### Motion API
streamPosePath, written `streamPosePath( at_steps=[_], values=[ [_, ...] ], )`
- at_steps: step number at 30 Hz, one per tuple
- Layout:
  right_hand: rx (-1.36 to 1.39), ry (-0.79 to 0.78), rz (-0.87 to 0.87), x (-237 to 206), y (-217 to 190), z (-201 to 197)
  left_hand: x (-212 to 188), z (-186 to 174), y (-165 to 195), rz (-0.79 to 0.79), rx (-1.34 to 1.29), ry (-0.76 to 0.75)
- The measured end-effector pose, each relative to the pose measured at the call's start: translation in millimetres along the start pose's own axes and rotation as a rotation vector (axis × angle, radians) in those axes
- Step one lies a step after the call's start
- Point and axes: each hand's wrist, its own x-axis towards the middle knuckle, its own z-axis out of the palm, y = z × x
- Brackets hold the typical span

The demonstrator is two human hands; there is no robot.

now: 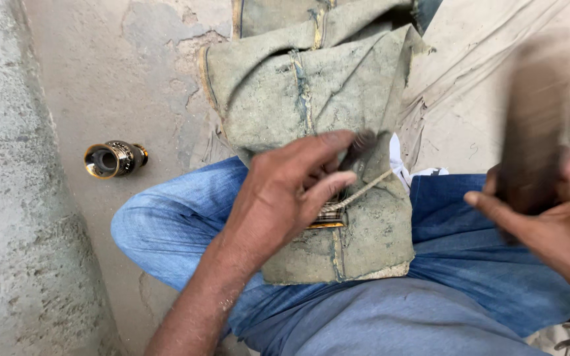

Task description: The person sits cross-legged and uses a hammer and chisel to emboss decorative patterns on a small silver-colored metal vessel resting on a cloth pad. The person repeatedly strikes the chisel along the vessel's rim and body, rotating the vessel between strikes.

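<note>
Small part [330, 216], gold-edged and mostly hidden, lies on a grimy cloth pad [324, 132] over the lap. Left hand [285, 191]: fingers pinched onto the part and a cord [364, 191] running up-right from it. Right hand [555, 224]: fingers clenched round a dark tool [536, 125], blurred, long axis near upright, raised well right of the part. Left hand is nearer. Jeans [470, 264] beneath. A gold-and-black bearing [115, 159] lies apart on the concrete floor [133, 79].
</note>
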Motion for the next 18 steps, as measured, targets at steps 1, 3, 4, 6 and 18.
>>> streamPosePath(
  at_steps=[1,3,4,6,18],
  values=[
    [0.137,-0.019,-0.034,1,4,4,1,-2,0,-0.011,-0.033,0.014],
    [0.411,-0.05,-0.11,3,12,6,6,-6,-1,0.01,0.006,-0.06],
    [0.396,-0.009,-0.117,3,15,5,10,-8,-2,0.028,0.031,-0.093],
    [0.367,0.068,-0.123,4,17,3,18,-8,-2,0.064,0.047,-0.135],
    [0.004,0.064,-0.17,-14,15,30,42,-6,6,0.013,0.171,-0.391]
  ],
)
